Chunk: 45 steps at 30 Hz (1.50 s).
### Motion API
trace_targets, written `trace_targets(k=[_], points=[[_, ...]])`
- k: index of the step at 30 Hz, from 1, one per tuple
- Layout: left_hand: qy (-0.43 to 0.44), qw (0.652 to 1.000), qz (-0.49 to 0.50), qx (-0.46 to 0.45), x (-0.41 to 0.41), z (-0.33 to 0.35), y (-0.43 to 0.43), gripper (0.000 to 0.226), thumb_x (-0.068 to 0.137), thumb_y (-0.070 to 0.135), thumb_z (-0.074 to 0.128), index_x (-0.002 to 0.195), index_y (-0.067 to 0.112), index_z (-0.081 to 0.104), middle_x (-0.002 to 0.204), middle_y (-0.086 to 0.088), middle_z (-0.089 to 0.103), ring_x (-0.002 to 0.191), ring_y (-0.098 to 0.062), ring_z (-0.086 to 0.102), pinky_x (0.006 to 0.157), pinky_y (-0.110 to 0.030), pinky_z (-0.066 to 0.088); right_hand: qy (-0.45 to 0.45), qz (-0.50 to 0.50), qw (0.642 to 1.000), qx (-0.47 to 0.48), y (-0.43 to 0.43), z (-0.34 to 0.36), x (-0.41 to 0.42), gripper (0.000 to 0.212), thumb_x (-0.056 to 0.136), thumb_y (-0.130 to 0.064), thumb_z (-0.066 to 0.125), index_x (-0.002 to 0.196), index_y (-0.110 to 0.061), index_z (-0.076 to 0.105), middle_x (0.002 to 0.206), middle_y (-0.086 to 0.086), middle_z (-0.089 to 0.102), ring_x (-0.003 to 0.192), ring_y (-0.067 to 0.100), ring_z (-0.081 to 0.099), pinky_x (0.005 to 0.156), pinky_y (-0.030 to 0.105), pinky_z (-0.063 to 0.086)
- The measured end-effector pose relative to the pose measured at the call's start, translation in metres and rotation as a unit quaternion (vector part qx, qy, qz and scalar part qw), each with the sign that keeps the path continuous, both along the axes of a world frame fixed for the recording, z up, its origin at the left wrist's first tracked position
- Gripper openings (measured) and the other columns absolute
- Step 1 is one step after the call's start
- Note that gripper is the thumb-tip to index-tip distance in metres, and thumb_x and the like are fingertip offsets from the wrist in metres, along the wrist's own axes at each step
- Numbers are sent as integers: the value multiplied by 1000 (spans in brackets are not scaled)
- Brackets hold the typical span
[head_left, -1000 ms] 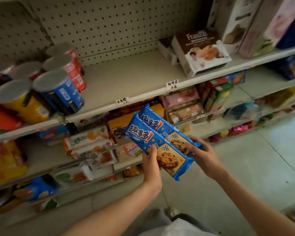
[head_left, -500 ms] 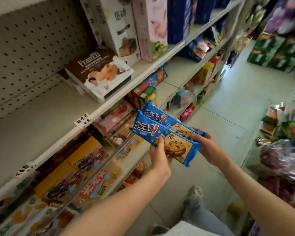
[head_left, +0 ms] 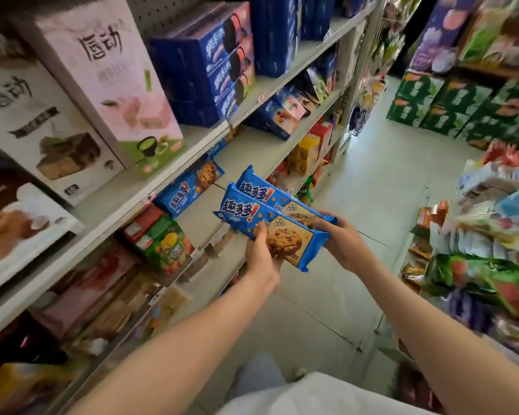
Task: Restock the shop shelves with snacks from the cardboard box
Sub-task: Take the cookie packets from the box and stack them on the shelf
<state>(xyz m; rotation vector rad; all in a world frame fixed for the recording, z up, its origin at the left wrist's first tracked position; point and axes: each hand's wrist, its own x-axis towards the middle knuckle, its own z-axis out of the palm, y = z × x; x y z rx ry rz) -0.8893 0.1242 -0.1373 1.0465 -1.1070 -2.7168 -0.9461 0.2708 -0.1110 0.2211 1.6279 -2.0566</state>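
Pale grey shelving [head_left: 108, 202] ran in flat tiers from 7 to 12 o'clock. Two tall matte cartons stood on it: one pink carton [head_left: 111, 85] and one white carton [head_left: 36, 121]. There were three glossy blue film packs. One shelf pack [head_left: 189, 187] lay flat at 10 o'clock of the two held at centre. The left hand [head_left: 261, 262] had its grip curled round the front pack [head_left: 285, 238]. The right hand [head_left: 339, 244] had its grip pinching the rear pack [head_left: 270, 196] by its 3 o'clock end.

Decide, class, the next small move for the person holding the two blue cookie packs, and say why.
Probably move the two cookie packs forward-left onto the shelf, beside the matching blue pack lying there. The left hand and right hand grip them, and bare shelf shows next to that pack.
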Motion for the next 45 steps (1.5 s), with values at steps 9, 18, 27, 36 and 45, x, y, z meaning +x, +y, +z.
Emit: trace_targets(k=[9, 18, 27, 36, 45], points=[[-20, 999, 50, 9, -116, -32, -7, 63, 78, 56, 63, 131, 26, 49, 121, -10, 65, 108, -31, 65, 94, -54, 49, -21, 50, 998, 33, -17, -5, -130, 36, 85, -10, 66, 119, -4, 53, 116, 17, 64, 102, 32, 66, 84, 39, 57], [-70, 996, 60, 4, -222, -41, -25, 47, 87, 54, 55, 124, 27, 52, 113, -9, 69, 100, -30, 67, 85, -51, 54, -20, 92, 992, 79, -33, 1, -241, 19, 88, -12, 63, 105, -14, 55, 106, 9, 65, 90, 19, 69, 70, 28, 59], [-95, 960, 260, 30, -286, -57, -38, 56, 73, 60, 62, 117, 26, 56, 115, -9, 68, 104, -35, 65, 93, -65, 43, -39, 213, 974, 68, -67, -25, -342, 24, 89, -13, 62, 110, -6, 53, 103, 8, 67, 85, 18, 70, 64, 26, 59], [-23, 869, 480, 119, -326, -47, 11, 48, 90, 45, 56, 125, 14, 55, 123, -12, 64, 111, -29, 62, 101, -49, 46, 6, 412, 907, 91, -83, -32, -421, 24, 84, -14, 68, 105, -7, 59, 99, 12, 70, 79, 18, 71, 61, 31, 57], [-22, 833, 539, 121, -312, -17, 26, 41, 94, 36, 53, 124, 8, 54, 121, -13, 62, 117, -29, 57, 102, -45, 45, 113, 460, 863, 172, -107, -26, -443, 23, 88, -21, 64, 106, -8, 57, 105, 12, 65, 87, 17, 64, 88, 37, 54]])
